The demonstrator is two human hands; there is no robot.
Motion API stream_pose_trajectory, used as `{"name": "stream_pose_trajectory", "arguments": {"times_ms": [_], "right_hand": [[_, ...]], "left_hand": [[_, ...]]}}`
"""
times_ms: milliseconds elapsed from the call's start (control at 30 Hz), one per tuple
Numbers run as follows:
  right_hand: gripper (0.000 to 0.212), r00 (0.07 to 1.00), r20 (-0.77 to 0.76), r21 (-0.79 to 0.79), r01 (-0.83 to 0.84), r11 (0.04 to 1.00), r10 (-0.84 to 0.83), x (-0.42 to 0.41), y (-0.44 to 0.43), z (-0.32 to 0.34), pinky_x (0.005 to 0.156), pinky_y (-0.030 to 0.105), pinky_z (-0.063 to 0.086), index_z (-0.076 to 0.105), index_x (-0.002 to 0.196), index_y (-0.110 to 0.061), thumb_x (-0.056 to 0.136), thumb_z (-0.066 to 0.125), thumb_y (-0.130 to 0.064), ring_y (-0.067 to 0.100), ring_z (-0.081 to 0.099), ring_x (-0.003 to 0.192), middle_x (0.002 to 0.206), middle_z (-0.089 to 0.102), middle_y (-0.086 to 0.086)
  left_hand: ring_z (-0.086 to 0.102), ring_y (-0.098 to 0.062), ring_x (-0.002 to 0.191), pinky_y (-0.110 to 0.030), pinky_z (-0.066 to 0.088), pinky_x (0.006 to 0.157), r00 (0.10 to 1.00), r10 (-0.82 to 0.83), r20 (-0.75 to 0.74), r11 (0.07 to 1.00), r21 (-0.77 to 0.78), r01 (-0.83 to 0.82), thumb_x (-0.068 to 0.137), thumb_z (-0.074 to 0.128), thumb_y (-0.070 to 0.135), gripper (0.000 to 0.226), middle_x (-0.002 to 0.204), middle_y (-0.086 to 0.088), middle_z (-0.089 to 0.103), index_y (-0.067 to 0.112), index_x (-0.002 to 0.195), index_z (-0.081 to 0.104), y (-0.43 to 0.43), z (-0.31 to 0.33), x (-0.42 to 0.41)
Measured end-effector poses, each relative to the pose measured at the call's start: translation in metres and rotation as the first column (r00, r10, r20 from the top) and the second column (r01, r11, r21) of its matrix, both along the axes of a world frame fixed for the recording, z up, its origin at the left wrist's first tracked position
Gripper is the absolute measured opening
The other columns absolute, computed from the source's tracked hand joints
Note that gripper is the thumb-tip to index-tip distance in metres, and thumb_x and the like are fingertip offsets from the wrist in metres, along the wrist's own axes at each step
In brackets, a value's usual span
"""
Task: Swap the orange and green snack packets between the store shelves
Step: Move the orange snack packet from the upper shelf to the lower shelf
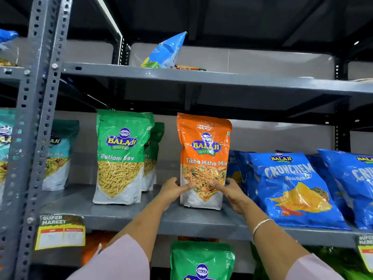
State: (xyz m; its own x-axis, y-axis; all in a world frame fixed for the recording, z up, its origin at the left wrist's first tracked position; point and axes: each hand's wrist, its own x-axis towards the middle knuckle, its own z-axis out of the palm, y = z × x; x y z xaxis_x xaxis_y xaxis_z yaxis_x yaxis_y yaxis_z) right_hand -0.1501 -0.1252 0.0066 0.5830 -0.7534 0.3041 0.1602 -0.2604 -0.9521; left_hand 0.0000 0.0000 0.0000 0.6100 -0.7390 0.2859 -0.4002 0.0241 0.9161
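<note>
An orange snack packet (203,150) stands upright on the middle grey shelf (125,217). My left hand (173,188) grips its lower left side and my right hand (232,190) grips its lower right side. To its left on the same shelf stands a green snack packet (121,150), with a second green packet (154,154) partly hidden behind it. Another green packet (201,259) shows on the shelf below, under my arms. Orange packets (94,247) are partly visible on that lower shelf, behind the shelf edge.
Blue chip bags (290,186) crowd the shelf right of the orange packet. Teal packets (58,152) stand at the far left behind the grey upright post (38,126). A blue bag (167,51) lies on the top shelf. A price tag (60,231) hangs from the shelf edge.
</note>
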Motion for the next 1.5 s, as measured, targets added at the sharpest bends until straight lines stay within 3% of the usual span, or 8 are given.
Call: {"name": "stream_pose_trajectory", "arguments": {"times_ms": [100,333,800,933,1067,1133,1267,1500], "right_hand": [[0.06,0.999,-0.046,-0.068,-0.018,0.998,0.015,-0.001,0.006,0.002,0.088,0.03,0.045,0.049,0.124,0.001,0.072,0.075,-0.011,0.027,0.058,0.11,0.127,0.06,0.017],[0.071,0.998,-0.034,-0.051,0.059,0.997,-0.06,-0.002,0.01,0.002,0.09,0.033,0.047,0.044,0.124,0.001,0.064,0.081,-0.006,0.028,0.058,0.11,0.125,0.059,0.017],[0.078,0.996,0.019,-0.16,0.095,0.983,-0.093,-0.057,0.052,0.024,0.095,0.04,0.048,0.043,0.126,-0.002,0.06,0.083,-0.009,0.031,0.057,0.114,0.125,0.058,0.014],[0.069,0.996,0.024,-0.163,0.09,0.983,-0.087,-0.096,0.075,0.032,0.076,0.029,0.051,0.043,0.125,-0.002,0.066,0.079,-0.005,0.024,0.057,0.102,0.117,0.058,0.01],[0.055,0.994,-0.002,-0.138,0.11,0.984,-0.111,-0.138,0.094,0.031,0.085,0.034,0.054,0.05,0.117,-0.003,0.068,0.076,-0.001,0.03,0.06,0.108,0.118,0.062,0.015],[0.034,0.991,-0.052,-0.152,0.114,0.982,-0.123,-0.161,0.102,0.029,0.067,0.022,0.055,0.054,0.098,-0.009,0.072,0.072,0.003,0.025,0.062,0.098,0.098,0.064,0.005],[0.046,0.986,-0.113,-0.163,0.103,0.981,-0.122,-0.203,0.108,0.018,0.056,0.018,0.05,0.052,0.108,-0.013,0.071,0.072,0.003,0.022,0.06,0.1,0.093,0.062,-0.003],[0.067,0.966,-0.237,-0.144,0.07,0.987,-0.103,-0.246,0.096,-0.041,0.082,0.034,0.055,0.046,0.127,-0.004,0.067,0.073,0.008,0.028,0.06,0.111,0.121,0.062,0.013]], "left_hand": [[0.053,-0.024,0.12,-0.033,0.043,0.089,0.999,-0.035,0.01,0.999,-0.002,0.035,0.07,0.075,0.044,0.07,0.133,-0.008,0.058,0.01,0.127,0.053,-0.001,0.0,-0.004],[0.064,-0.027,0.105,-0.047,0.055,0.09,1.0,0.02,0.001,0.997,-0.068,-0.02,0.042,0.086,0.047,0.082,0.114,-0.012,0.069,0.006,0.109,0.062,-0.002,-0.006,-0.004],[0.067,-0.026,0.094,-0.035,0.058,0.073,0.996,0.014,0.09,0.991,-0.131,-0.003,0.06,0.086,0.024,0.054,0.108,-0.016,0.071,0.001,0.103,0.063,0.04,0.019,-0.057],[0.066,-0.025,0.094,-0.033,0.054,0.077,0.993,-0.023,0.119,0.99,-0.136,0.039,0.061,0.086,0.022,0.053,0.111,-0.014,0.07,0.002,0.105,0.064,0.05,0.026,-0.089],[0.066,-0.029,0.103,-0.04,0.056,0.087,0.988,-0.086,0.128,0.989,-0.111,0.101,0.061,0.086,0.022,0.056,0.113,-0.016,0.07,0.001,0.108,0.064,0.056,0.025,-0.124],[0.066,-0.03,0.104,-0.043,0.055,0.09,0.985,-0.1,0.144,0.988,-0.104,0.116,0.059,0.087,0.026,0.059,0.113,-0.016,0.07,0.0,0.107,0.064,0.057,0.02,-0.141],[0.063,-0.029,0.107,-0.034,0.051,0.086,0.982,-0.105,0.157,0.984,-0.124,0.125,0.061,0.085,0.029,0.062,0.116,-0.014,0.068,0.002,0.113,0.062,0.057,-0.002,-0.181],[0.062,-0.029,0.112,-0.04,0.052,0.094,0.975,-0.168,0.143,0.985,-0.014,0.172,0.058,0.087,0.028,0.069,0.121,-0.015,0.067,0.002,0.116,0.061,0.05,-0.059,-0.219]]}}
